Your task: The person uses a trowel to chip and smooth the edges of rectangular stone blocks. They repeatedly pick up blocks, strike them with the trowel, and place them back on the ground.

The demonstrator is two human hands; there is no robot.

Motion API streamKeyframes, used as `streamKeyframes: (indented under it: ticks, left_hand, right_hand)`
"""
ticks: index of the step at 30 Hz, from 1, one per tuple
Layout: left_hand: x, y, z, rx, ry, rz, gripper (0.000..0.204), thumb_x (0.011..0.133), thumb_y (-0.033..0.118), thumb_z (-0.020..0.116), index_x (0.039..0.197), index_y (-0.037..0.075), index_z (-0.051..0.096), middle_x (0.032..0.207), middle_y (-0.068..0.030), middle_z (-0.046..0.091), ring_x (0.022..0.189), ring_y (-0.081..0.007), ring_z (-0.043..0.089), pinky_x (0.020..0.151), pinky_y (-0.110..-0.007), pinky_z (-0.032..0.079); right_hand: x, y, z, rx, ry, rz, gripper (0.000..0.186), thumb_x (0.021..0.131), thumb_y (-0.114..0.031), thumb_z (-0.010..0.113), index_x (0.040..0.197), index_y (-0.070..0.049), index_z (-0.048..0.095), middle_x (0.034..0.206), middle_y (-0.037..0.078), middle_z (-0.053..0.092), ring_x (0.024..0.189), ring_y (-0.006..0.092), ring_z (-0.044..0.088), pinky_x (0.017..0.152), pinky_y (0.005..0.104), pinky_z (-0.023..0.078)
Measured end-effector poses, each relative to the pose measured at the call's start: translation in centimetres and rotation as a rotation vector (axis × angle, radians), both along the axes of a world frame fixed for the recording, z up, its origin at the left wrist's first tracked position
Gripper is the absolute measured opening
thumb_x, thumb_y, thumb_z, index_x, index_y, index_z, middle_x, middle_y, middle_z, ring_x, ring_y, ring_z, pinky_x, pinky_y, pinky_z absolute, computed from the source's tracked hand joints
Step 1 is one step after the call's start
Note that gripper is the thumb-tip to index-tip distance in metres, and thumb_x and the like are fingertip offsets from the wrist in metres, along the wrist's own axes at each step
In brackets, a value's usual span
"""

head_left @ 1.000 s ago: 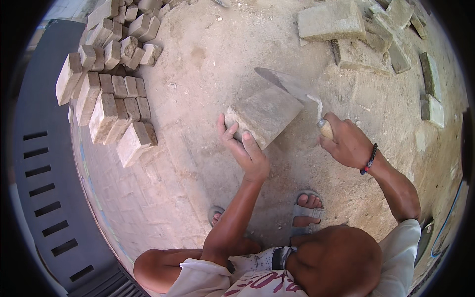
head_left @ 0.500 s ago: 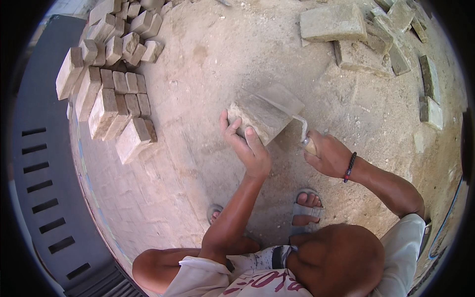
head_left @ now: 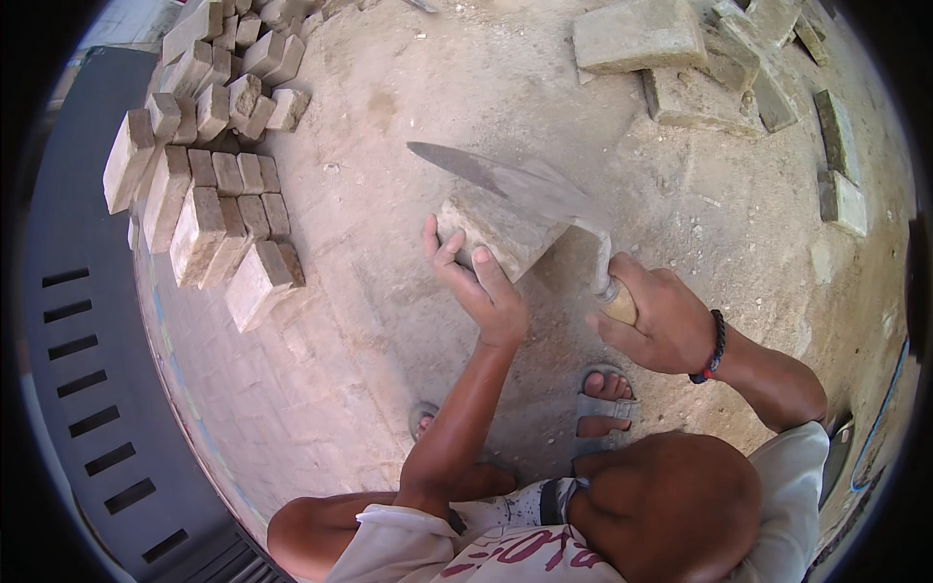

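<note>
My left hand [head_left: 483, 287] is closed round the near left end of a dusty paving brick [head_left: 503, 231], which it holds tilted above the ground. In my right hand [head_left: 666, 313] is the wooden handle of a trowel [head_left: 525, 185]. The trowel's pointed grey blade lies across the far side of the brick, its tip reaching out to the left past it. Part of the brick's upper face is hidden behind the blade. Whether blade and brick touch along their whole length I cannot tell.
Stacked paving bricks [head_left: 233, 219] stand to the left, beside a dark slotted metal panel [head_left: 73, 340]. Larger dusty slabs [head_left: 641, 39] lie in a heap at the far right, with two blocks [head_left: 842, 202] near the right rim. My sandalled feet [head_left: 607, 403] rest on sandy ground.
The trowel blade has swung from edge-on to broad face in view, its tip moving left and away. My right hand has lowered slightly and turned; my left hand still holds the brick.
</note>
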State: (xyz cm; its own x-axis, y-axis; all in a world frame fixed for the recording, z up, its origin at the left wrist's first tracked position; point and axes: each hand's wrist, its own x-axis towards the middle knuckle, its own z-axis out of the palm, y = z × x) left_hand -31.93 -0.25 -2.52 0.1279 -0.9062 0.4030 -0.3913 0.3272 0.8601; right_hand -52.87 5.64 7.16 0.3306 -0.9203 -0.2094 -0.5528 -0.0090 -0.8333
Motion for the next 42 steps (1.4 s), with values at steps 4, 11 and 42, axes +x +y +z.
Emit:
streamKeyframes:
  ticks: [4,11,42]
  left_hand:
    - [-0.9,0.1,0.4,0.027,-0.002,-0.008,0.049,0.107,0.035,0.038,0.132,-0.006,0.032,0.153,-0.0239,0.024,0.136,-0.0303,0.031,0.114,-0.044,0.025]
    - [-1.1,-0.6,0.3,0.014,0.011,-0.026,0.046,0.107,0.035,0.038,0.129,-0.005,0.034,0.154,-0.0238,0.022,0.135,-0.0291,0.034,0.111,-0.042,0.03]
    - [-1.6,-0.4,0.8,0.011,0.016,0.011,0.039,0.106,0.029,0.035,0.125,-0.006,0.037,0.154,-0.0279,0.022,0.143,-0.0366,0.025,0.116,-0.048,0.021]
  right_hand:
    - [-3.0,-0.3,-5.0,0.191,0.102,-0.124,0.037,0.09,-0.021,0.065,0.112,0.005,0.05,0.076,0.026,0.063,0.074,0.0441,0.066,0.066,0.045,0.051]
    - [-0.8,2.3,-5.2,0.037,0.062,-0.107,0.038,0.091,-0.021,0.064,0.114,0.005,0.05,0.08,0.028,0.064,0.078,0.045,0.067,0.069,0.0471,0.051]
    - [-1.5,1.3,-2.8,0.141,0.223,-0.137,0.039,0.09,-0.028,0.065,0.108,0.004,0.05,0.071,0.025,0.064,0.072,0.0456,0.066,0.065,0.0504,0.053]
